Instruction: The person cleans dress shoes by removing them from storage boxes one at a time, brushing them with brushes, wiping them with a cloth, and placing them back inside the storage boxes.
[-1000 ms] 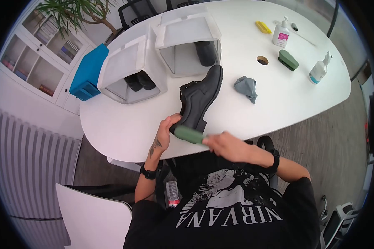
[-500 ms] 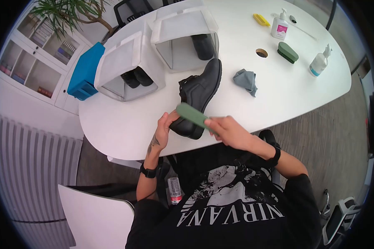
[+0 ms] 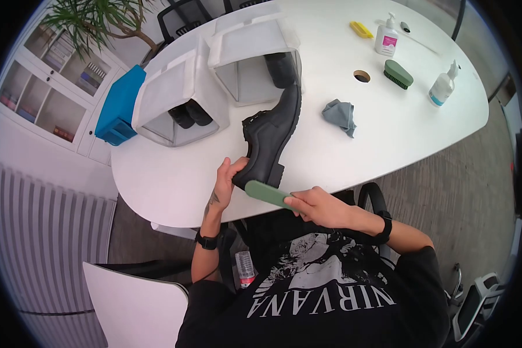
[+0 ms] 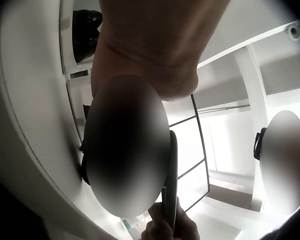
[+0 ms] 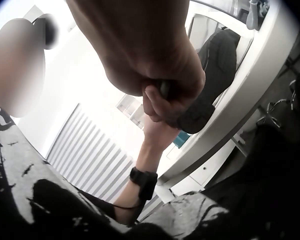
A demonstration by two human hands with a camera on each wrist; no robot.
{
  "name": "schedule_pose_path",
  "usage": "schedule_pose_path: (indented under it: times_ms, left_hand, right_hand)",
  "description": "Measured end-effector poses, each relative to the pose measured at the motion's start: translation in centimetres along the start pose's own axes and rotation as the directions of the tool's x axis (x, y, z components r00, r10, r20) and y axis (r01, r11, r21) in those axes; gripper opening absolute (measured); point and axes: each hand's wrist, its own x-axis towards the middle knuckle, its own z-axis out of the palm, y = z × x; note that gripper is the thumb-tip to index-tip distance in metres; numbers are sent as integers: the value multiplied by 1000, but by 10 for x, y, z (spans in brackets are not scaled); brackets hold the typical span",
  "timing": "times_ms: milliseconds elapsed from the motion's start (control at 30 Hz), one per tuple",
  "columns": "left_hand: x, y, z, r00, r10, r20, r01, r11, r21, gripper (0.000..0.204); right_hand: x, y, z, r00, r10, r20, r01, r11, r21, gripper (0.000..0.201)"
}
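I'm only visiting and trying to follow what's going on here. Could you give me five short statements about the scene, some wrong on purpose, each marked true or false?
1. The right hand grips a green brush. True.
2. The left hand is at the black shoe. True.
3. The grey cloth covers the black shoe. False: the grey cloth lies on the table, apart from the shoe.
4. The second green brush is in the left hand. False: the second green brush lies on the table.
5. Two black things show inside the white container beside the blue box. True.
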Motion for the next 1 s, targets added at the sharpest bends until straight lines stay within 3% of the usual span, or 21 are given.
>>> schedule_pose_path:
  times_ms: [67, 133, 200, 267, 300, 333, 400, 433, 533, 600, 667, 733, 767, 800, 867, 900, 1000]
  left_hand:
    - [0, -18, -9, 999, -16, -37, 15, 1000, -16, 88]
    - [-3, -4, 0, 999, -11, -39, 9, 999, -47, 83]
    - [-7, -1, 1, 999, 1, -48, -5, 997, -71, 78]
    - [-4, -10, -6, 989, -90, -114, 76, 990, -121, 74]
    - [-3, -12, -7, 990, -89, -108, 77, 990, -117, 74]
    - [-2, -15, -10, 988, -95, -118, 79, 988, -133, 73]
    - [-6, -18, -11, 985, -119, -124, 100, 984, -148, 71]
    - [-6, -17, -11, 988, -109, -113, 97, 989, -112, 71]
    - [-6, -27, -15, 988, -89, -124, 78, 993, -86, 69]
    - [-1, -22, -14, 987, -85, -136, 72, 993, -98, 68]
    - [-4, 11, 2, 977, -90, -192, 114, 986, 119, 64]
    - [-4, 12, 5, 975, -100, -200, 125, 985, 116, 63]
    - [-4, 12, 6, 972, -91, -216, 118, 986, 116, 61]
    - [-6, 10, 6, 971, -91, -221, 119, 986, 117, 61]
    - [-4, 8, 4, 972, -54, -230, 95, 981, 169, 60]
    - [-3, 11, 5, 973, -50, -226, 90, 981, 174, 60]
    - [-2, 11, 9, 954, -59, -293, 130, 965, 229, 59]
  right_hand:
    - [-2, -11, -10, 994, 104, 15, -104, 995, 4, 60]
    - [13, 5, -24, 967, 215, -140, -190, 967, 172, 62]
    - [13, 7, -13, 986, 60, -156, -53, 997, 49, 61]
    - [-2, 5, 7, 999, 49, 12, -49, 999, 21, 61]
    - [-1, 7, 17, 996, -76, 54, 76, 997, 4, 61]
    - [0, 9, 12, 996, -77, 47, 77, 997, 6, 61]
    - [6, 6, -7, 988, 149, -42, -145, 985, 93, 61]
    - [14, 11, -15, 970, 181, -161, -150, 970, 189, 61]
    - [13, 18, -3, 983, 77, -167, -67, 996, 65, 59]
    - [-3, 5, 3, 999, 47, -13, -48, 999, -12, 59]
    - [0, 12, -3, 998, 40, 42, -37, 997, -74, 60]
    - [7, 0, -22, 973, 224, -49, -222, 974, 48, 62]
    - [15, 9, -22, 971, 182, -153, -171, 982, 82, 63]
    - [16, 13, -15, 972, 180, -149, -169, 982, 81, 63]
    - [14, 17, 1, 995, -43, -85, 37, 997, -68, 63]
    - [11, 13, 5, 999, -39, 13, 40, 998, -45, 63]
    - [18, -5, -18, 998, 59, 7, -58, 997, -42, 63]
